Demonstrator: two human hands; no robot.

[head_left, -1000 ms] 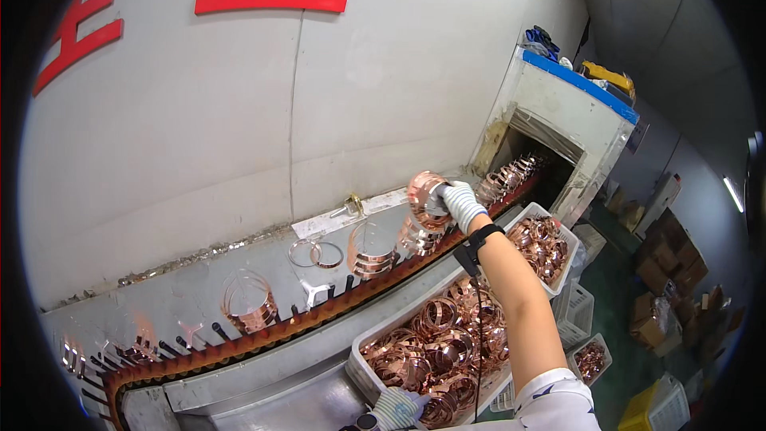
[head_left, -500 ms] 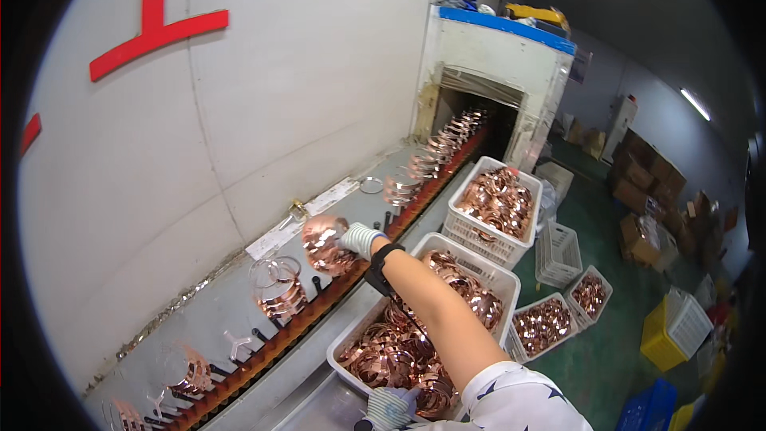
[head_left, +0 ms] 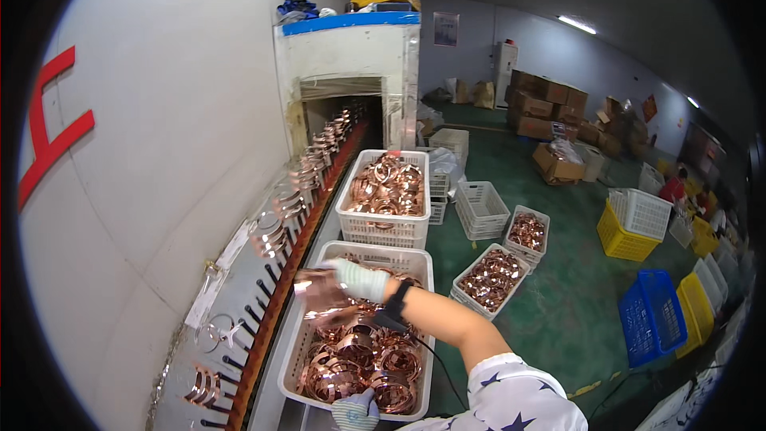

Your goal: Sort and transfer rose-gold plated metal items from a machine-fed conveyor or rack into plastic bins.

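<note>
Stretched from the lower right, my right arm wears a black wristband, and my gloved right hand (head_left: 361,279) is closed on shiny copper-coloured curved bands (head_left: 321,291), blurred by motion. They hang over the left side of a white plastic crate (head_left: 429,295) heaped with similar copper-coloured rings (head_left: 339,375). At the crate's near rim my gloved left hand (head_left: 357,413) is closed over the edge, part of it cut off by the frame. Left of the crate runs a conveyor track (head_left: 271,311) with black pegs, some carrying copper-coloured bands (head_left: 203,385).
The track leads into a white tunnel housing (head_left: 351,52) with a blue top edge. Another filled crate (head_left: 383,231) stands beyond the nearer one. On the green floor are smaller filled crates (head_left: 459,283), stacked white crates (head_left: 483,219), a blue crate (head_left: 654,315) and cardboard boxes (head_left: 546,100).
My right hand has moved the copper-coloured bands from the track to above the crate. The view has turned right. My left hand stays at the crate's near rim.
</note>
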